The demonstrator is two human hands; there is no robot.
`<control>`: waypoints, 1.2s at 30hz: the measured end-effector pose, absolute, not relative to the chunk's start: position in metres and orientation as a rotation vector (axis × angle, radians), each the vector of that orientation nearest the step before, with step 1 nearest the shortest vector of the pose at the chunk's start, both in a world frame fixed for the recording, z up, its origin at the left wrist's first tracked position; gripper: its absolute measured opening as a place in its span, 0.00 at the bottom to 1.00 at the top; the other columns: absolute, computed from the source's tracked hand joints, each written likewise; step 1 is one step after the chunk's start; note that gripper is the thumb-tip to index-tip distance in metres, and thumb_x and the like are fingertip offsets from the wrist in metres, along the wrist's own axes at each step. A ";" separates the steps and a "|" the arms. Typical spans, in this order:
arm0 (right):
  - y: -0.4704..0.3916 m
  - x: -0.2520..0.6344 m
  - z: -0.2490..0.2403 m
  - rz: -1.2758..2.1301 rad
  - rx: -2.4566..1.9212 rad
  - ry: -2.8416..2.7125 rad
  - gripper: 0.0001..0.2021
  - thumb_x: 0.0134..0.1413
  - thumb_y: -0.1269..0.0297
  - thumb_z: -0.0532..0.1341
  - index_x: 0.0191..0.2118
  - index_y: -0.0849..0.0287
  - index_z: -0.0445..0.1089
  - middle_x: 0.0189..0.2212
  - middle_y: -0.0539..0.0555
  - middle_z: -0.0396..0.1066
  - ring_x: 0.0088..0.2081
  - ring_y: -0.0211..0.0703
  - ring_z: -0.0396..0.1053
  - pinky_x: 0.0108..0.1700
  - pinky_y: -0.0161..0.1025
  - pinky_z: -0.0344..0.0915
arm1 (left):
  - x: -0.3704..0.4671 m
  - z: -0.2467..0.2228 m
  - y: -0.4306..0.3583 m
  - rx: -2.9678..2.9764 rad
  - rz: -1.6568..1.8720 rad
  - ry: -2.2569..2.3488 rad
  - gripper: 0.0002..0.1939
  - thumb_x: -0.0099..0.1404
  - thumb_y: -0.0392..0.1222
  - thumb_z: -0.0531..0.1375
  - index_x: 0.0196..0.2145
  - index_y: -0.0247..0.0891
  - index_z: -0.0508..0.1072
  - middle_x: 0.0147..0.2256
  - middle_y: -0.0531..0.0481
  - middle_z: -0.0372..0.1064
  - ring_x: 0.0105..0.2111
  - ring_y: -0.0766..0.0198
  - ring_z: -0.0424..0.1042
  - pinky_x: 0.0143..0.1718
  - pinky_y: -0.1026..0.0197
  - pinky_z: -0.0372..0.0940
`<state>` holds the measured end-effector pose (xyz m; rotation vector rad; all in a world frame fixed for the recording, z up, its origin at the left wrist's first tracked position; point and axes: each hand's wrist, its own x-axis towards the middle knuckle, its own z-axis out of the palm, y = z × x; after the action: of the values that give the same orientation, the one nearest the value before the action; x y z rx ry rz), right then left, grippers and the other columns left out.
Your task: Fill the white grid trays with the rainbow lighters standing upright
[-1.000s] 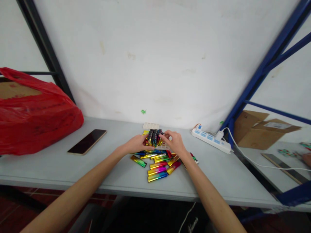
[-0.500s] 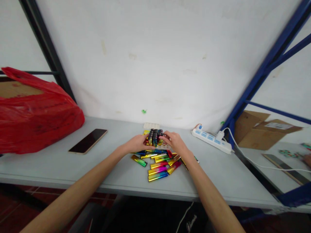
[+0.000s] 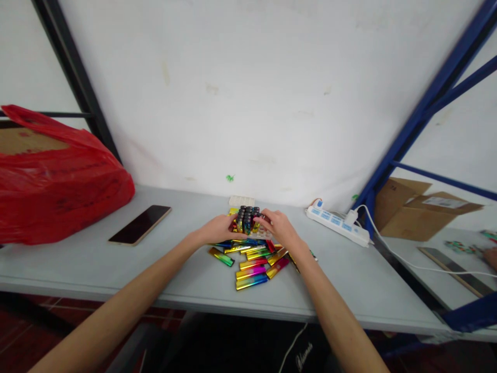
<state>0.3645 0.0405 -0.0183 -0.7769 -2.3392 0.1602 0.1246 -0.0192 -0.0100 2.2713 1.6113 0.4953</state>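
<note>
A pile of shiny rainbow-coloured lighters [image 3: 254,261] lies on the grey table [image 3: 97,264] in front of me. Behind the pile, several lighters stand upright, packed together in a pale tray [image 3: 247,218]. My left hand [image 3: 217,229] rests against the left side of that upright cluster, fingers curled on it. My right hand [image 3: 278,228] is at the cluster's right side, fingertips pinching at one upright lighter. Whether that lighter is gripped or only touched is too small to tell.
A phone [image 3: 140,224] lies screen-up to the left, beside a bulging red plastic bag [image 3: 58,181]. An empty white tray [image 3: 241,201] sits by the wall. A white power strip [image 3: 337,225] with cable lies right. Cardboard boxes [image 3: 419,207] and another person's hand [image 3: 490,256] are far right.
Both hands stay at the upright lighters with only slight finger shifts; the view has drifted a little.
</note>
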 end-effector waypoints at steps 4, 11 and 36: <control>0.038 0.366 -0.016 0.214 -0.794 -2.363 0.16 0.68 0.49 0.55 0.43 0.54 0.72 0.27 0.52 0.75 0.27 0.42 0.69 0.31 0.35 0.55 | 0.125 -0.011 -0.020 2.259 0.498 1.631 0.36 0.57 0.70 0.62 0.49 0.37 0.69 0.35 0.46 0.77 0.34 0.52 0.75 0.32 0.60 0.61; 0.033 0.367 -0.011 0.235 -0.830 -2.359 0.15 0.69 0.50 0.55 0.42 0.54 0.72 0.25 0.51 0.74 0.25 0.41 0.68 0.29 0.35 0.53 | 0.126 -0.007 -0.020 2.281 0.450 1.643 0.34 0.57 0.70 0.61 0.48 0.38 0.70 0.34 0.46 0.77 0.34 0.51 0.75 0.32 0.59 0.61; 0.054 0.382 -0.025 0.146 -0.935 -2.218 0.20 0.74 0.59 0.44 0.44 0.59 0.72 0.36 0.57 0.75 0.39 0.44 0.72 0.45 0.39 0.64 | 0.127 -0.004 -0.021 2.277 0.399 1.660 0.34 0.57 0.71 0.60 0.46 0.37 0.70 0.34 0.46 0.77 0.33 0.52 0.74 0.30 0.60 0.61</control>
<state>0.3822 0.0540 -0.0254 -0.9351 -2.2183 0.1456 0.1272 -0.0207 -0.0043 2.2775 1.6600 0.3994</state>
